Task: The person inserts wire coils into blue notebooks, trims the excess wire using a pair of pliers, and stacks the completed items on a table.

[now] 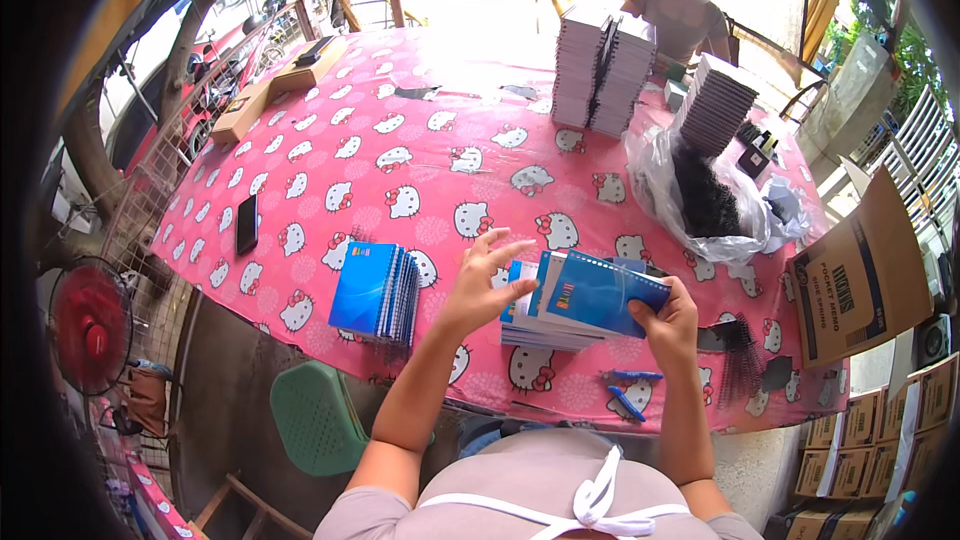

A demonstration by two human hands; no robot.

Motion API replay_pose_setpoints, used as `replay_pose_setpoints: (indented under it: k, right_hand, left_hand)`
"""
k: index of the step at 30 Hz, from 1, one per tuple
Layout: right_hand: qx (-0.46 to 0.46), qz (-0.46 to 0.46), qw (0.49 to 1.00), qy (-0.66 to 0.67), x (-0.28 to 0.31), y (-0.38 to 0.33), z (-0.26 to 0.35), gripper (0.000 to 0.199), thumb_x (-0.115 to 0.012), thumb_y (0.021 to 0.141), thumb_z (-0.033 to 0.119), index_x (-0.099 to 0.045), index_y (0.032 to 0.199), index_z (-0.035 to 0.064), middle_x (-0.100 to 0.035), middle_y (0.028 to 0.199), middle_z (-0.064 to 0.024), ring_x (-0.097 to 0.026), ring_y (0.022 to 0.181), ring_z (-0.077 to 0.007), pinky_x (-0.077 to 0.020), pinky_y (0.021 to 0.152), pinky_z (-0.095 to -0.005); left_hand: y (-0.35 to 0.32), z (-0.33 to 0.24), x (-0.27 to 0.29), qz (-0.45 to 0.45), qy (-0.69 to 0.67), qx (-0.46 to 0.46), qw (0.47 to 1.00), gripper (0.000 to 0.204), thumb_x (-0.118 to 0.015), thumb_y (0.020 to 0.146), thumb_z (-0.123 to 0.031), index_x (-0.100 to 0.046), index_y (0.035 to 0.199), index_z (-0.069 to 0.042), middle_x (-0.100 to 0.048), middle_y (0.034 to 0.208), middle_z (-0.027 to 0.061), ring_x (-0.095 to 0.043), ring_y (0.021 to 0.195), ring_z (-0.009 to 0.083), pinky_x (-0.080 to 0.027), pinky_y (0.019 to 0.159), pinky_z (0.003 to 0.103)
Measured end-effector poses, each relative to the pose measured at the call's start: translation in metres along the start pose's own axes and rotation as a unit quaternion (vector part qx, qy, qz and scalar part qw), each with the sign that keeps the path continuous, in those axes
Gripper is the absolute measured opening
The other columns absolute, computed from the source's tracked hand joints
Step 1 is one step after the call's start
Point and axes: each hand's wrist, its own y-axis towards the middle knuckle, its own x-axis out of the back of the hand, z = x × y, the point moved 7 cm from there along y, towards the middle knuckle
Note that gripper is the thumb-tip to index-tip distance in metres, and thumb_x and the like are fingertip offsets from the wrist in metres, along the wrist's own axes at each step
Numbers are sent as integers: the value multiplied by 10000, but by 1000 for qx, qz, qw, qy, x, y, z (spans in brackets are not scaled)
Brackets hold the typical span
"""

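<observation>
Nearest, we record slim blue pens (627, 401) below the glossy blue booklet (603, 292). The right hand (670, 325) pinches this booklet, punched along one edge, above a paper pile (540, 338); the left hand (485, 285), fingers spread wide, is left of the booklet. Beyond the booklet, we note a bristly black mass (703, 195) in a crumpled translucent bag (650, 185), then tall rectangular stacks (575, 70).

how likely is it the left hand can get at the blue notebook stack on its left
Probably yes: the left hand has its fingers spread, seems to grip nothing, and only pink patterned tablecloth shows between it and the blue notebook stack.
</observation>
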Motion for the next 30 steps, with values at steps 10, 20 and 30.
replay_pose_setpoints:
  k: [10, 20, 30]
  right_hand:
    - [30, -59, 950, -305, -6, 10, 24, 294, -778, 725, 33, -585, 943, -7, -619, 864, -17, -555, 724, -111, -462, 656, -242]
    - [166, 40, 984, -40, -41, -6, 56, 393, -744, 707, -98, -462, 920, 75, -578, 947, -66, -550, 877, -125, -474, 747, -278]
    - [276, 28, 927, -252, -35, -9, 43, 442, -796, 697, 49, -496, 1023, 38, -558, 941, -122, -577, 868, -272, -470, 777, -354]
  left_hand:
    - [-7, -23, -5, 3, 88, 18, 996, 324, -719, 814, -140, -666, 1128, -78, -607, 1149, 113, -543, 1118, 258, -434, 921, 414]
    - [-30, -87, -6, -55, -63, -164, 983, 669, -639, 795, 122, -419, 1388, -97, -560, 1236, 173, -555, 1139, 305, -456, 948, 391]
    - [-5, -108, -49, -65, 129, -175, 974, 88, -726, 794, -232, -731, 865, -181, -677, 851, -25, -589, 929, 189, -217, 986, 556]
